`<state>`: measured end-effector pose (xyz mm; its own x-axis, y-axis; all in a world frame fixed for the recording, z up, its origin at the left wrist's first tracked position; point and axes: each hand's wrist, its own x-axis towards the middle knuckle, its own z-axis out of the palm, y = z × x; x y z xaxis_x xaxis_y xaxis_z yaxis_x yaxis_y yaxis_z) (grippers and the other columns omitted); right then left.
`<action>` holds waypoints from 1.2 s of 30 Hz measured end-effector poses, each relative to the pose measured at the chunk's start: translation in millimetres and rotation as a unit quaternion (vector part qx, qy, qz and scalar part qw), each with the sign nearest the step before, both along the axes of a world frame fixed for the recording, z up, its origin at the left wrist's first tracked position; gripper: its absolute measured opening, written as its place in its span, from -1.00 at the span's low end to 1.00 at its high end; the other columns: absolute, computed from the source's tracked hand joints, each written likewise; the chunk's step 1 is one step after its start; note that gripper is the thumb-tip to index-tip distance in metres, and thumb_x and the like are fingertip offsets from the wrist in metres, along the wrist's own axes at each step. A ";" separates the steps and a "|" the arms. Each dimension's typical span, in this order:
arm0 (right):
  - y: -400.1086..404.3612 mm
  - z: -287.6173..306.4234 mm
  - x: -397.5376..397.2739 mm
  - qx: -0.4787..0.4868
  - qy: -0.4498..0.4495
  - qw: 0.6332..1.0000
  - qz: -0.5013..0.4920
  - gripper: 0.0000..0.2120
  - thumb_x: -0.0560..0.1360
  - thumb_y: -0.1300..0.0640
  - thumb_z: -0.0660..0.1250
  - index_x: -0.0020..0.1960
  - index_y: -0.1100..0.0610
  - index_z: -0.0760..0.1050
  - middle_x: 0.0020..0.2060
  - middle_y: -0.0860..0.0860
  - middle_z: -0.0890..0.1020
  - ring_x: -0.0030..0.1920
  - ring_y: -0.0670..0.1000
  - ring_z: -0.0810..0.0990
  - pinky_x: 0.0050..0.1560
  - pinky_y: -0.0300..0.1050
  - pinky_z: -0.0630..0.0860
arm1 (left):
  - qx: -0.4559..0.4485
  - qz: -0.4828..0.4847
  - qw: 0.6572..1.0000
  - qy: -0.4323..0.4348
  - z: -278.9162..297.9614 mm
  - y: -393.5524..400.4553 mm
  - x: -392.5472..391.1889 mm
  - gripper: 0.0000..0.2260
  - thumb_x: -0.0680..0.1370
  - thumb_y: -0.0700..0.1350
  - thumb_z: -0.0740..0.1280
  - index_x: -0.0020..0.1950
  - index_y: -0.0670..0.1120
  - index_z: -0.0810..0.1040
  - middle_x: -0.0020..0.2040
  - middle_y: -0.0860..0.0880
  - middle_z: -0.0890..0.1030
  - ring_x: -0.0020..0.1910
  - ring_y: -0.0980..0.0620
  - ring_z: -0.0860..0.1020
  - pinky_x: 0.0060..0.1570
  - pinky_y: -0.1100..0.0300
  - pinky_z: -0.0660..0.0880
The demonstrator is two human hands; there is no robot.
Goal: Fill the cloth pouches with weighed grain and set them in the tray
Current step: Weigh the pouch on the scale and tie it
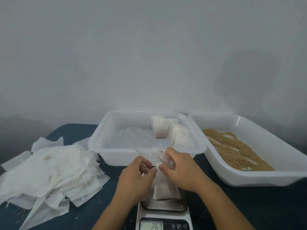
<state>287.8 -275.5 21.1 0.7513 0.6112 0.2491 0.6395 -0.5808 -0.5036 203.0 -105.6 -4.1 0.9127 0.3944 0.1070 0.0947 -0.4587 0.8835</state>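
A filled white cloth pouch (166, 190) stands on the steel plate of a digital scale (163, 218), whose display reads about 26.7. My left hand (136, 178) pinches the drawstring at the pouch's top. My right hand (181, 170) grips the pouch's upper edge. Just behind the hands is a white plastic tray (106, 146) holding several filled pouches (172, 131) along its right side. A second white tray (265, 130) at the right holds brown grain (232, 150).
A large heap of empty white cloth pouches (49, 173) lies on the dark blue table (257, 205) at the left. A clear plastic bag (137, 138) lies in the middle tray. A grey wall rises behind the trays.
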 end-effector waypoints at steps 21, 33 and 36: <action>-53.6 113.2 15.3 0.302 0.022 0.952 -0.044 -0.78 0.52 0.03 0.52 -0.18 0.00 0.49 -0.22 -0.10 0.66 -0.44 -0.17 0.49 -0.44 -0.25 0.54 | -0.543 -0.188 0.815 -0.076 69.4 -66.0 40.1 -0.72 0.40 -0.18 0.52 0.10 -0.16 0.76 0.12 -0.15 0.72 0.05 -0.03 0.72 -0.05 0.24 0.64; -108.0 110.5 53.6 0.378 0.029 0.915 -0.134 -0.74 0.49 0.03 0.56 -0.21 -0.01 0.48 -0.18 -0.01 0.67 -0.49 -0.18 0.47 -0.42 -0.20 0.45 | -0.451 -0.217 0.866 0.021 100.3 -105.0 99.0 -0.71 0.58 -0.21 0.45 0.26 -0.30 0.58 -0.09 -0.10 0.71 -0.17 0.09 0.69 -0.13 0.30 0.62; -118.4 107.6 59.7 0.383 0.033 0.911 -0.147 -0.76 0.49 0.03 0.55 -0.16 0.04 0.50 -0.30 -0.11 0.64 -0.53 -0.12 0.47 -0.50 -0.26 0.43 | -0.430 -0.227 0.874 0.025 103.9 -110.9 114.0 -0.73 0.57 -0.24 0.46 0.26 -0.26 0.58 -0.16 -0.05 0.71 -0.20 0.11 0.67 -0.15 0.31 0.61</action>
<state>347.5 -393.9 128.7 0.8833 0.0465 0.4665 0.4666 -0.1847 -0.8650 316.9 -216.5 99.8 0.9911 -0.0945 -0.0941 0.1228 0.3717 0.9202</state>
